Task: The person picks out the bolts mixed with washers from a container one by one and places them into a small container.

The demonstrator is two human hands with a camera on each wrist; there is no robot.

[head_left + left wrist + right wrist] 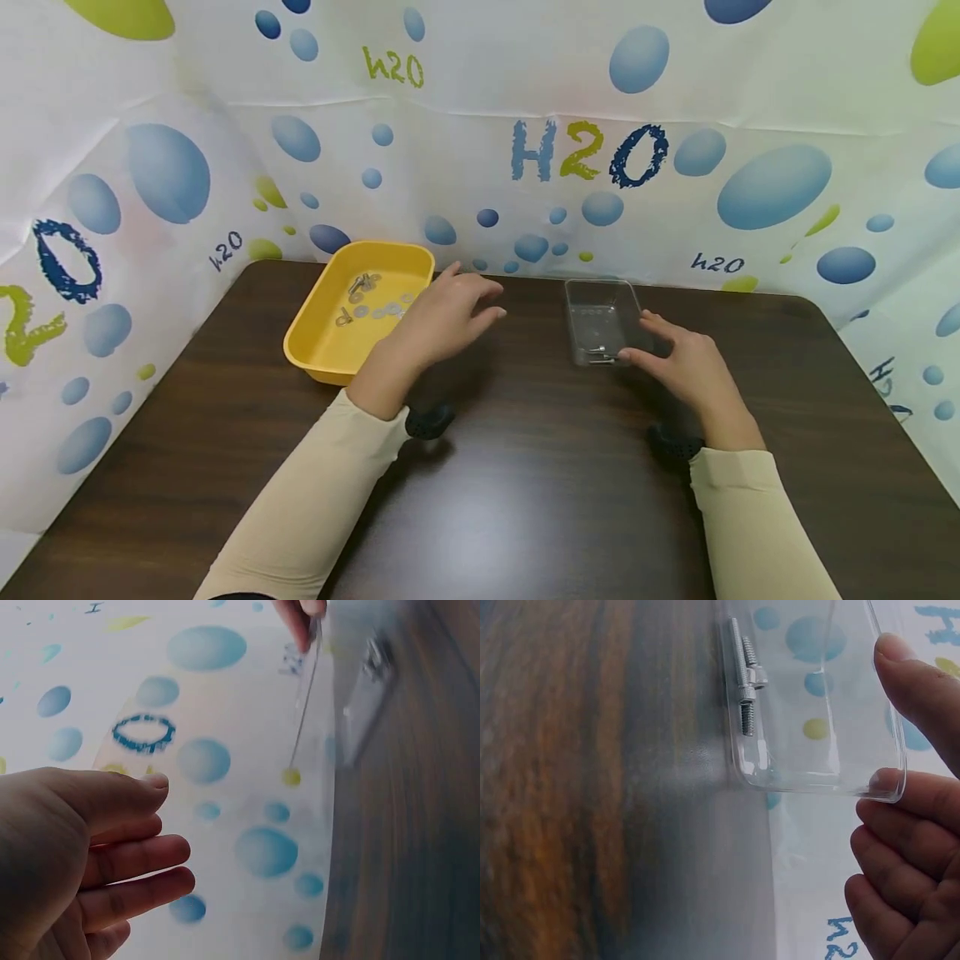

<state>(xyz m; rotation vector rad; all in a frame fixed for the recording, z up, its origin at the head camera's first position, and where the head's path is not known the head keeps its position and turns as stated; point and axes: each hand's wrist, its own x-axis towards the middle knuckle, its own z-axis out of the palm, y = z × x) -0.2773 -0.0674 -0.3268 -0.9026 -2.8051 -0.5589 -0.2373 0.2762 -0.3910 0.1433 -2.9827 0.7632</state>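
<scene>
My right hand [693, 371] holds a clear plastic box [592, 312] at its right side, with the thumb by the near corner and the fingers along the side. A few metal bolts [739, 656] lie together inside that box; one has a nut-like piece beside it. My left hand [442, 315] hovers at the right edge of a yellow tray [326, 343], fingers loosely bent and nothing between them. Washers [362, 312] and other small metal hardware [364, 283] lie scattered in the tray. The left forearm and hand cover part of its right side.
Both containers stand toward the back of a dark wooden table [540, 467]. A white backdrop [465, 75] with blue and green drops rises right behind the table's far edge. Dark wrist devices [430, 422] sit under both wrists.
</scene>
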